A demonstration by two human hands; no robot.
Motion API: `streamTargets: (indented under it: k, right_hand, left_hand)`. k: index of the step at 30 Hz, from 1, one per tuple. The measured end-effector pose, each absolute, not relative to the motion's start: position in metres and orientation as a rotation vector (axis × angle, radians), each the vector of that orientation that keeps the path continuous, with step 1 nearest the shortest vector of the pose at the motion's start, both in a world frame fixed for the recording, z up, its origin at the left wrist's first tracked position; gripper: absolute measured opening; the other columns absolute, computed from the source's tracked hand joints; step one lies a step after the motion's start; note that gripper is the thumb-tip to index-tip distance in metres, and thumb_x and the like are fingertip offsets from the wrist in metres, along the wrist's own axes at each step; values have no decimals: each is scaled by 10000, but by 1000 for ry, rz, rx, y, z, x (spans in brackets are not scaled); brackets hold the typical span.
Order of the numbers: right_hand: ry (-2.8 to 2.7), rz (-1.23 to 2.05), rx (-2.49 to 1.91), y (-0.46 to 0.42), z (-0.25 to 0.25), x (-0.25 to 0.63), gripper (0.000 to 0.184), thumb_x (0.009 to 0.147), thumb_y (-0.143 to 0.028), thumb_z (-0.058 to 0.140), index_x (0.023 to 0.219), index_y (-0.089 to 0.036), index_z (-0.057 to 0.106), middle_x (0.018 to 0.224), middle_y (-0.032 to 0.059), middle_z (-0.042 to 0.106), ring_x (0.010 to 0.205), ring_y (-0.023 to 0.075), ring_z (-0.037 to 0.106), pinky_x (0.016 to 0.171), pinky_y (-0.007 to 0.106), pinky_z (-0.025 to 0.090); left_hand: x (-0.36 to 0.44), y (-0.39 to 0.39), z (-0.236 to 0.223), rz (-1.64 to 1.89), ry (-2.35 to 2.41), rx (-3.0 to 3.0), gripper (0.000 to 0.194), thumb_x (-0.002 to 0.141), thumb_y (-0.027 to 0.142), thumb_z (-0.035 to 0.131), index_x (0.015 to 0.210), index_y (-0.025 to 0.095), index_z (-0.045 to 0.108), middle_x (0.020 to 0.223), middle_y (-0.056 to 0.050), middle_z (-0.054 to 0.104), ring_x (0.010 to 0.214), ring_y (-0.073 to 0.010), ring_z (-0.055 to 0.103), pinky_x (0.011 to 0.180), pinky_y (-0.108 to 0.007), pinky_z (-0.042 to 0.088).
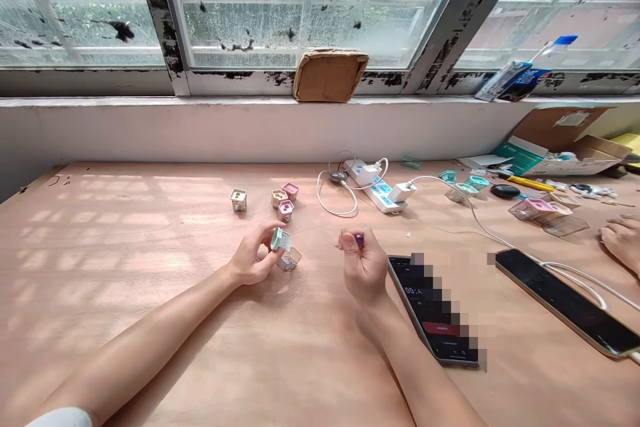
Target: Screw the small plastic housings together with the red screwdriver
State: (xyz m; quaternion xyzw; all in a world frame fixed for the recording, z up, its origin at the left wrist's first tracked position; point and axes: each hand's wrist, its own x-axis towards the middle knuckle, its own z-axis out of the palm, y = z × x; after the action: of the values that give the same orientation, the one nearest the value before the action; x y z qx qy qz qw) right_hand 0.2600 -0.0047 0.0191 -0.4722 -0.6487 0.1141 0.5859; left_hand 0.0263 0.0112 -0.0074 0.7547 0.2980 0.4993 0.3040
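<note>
Head view: the left hand (249, 253) is curled, thumb and fingers pinching a mint-green plastic housing (278, 239). A clear plastic cube (289, 260) sits just beyond those fingers. The right hand (364, 265) pinches a small purple piece (359, 239), mostly hidden by its fingers. A stretch of tabletop separates the hands. A smartphone (433, 310) lies just right of the right hand, close to the wrist. Ahead of the left hand stand pink housings (285, 210) and a beige housing (239, 199); ahead of the right hand lies a white power strip (374, 187). Left of the left hand, the wooden table (100, 240) runs open to its left edge. At far right, a co-worker's hand (620, 240) rests on the table.
</note>
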Motion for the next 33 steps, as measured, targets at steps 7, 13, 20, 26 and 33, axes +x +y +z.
streamTargets:
  k: [7,13,20,26,33]
  right_hand:
    - [-1938,349,-1091,-13,23,247,294,971,-450,593,1026,-183,702,562,-58,466,487,105,420,509,235,349]
    - [-2017,384,-1040,-15,17,242,276,963,-393,623,1095,-171,718,552,-63,468,487,98,398,522,234,326]
    - [-2037,438,-1008,-15,18,240,252,957,-329,616,1122,-164,711,559,-71,422,498,99,378,526,235,309]
    - [-2019,573,-1020,-15,17,240,270,944,-290,608,1174,-173,684,575,-82,386,502,98,370,526,231,314]
    - [-2030,648,-1007,-16,20,240,256,903,-252,608,1142,-176,657,574,-95,352,494,96,353,525,229,312]
  left_hand:
    - [31,7,-9,1394,701,2075,400,909,200,601,1289,174,481,825,-5,592,677,-123,570,661,-245,500]
    - [33,5,-10,1403,698,2147,404,887,171,605,1275,183,493,828,-3,606,674,-125,576,659,-247,509]
    - [30,7,-11,1395,660,2236,451,902,178,591,1333,184,459,905,-37,667,717,-144,629,686,-270,528]
    - [29,7,-8,1406,643,2360,470,903,173,570,1357,177,447,1009,-89,687,825,-186,676,720,-303,546]
    - [30,7,-5,1410,633,2452,455,876,171,565,1322,159,475,1055,-122,683,894,-230,671,774,-370,557]
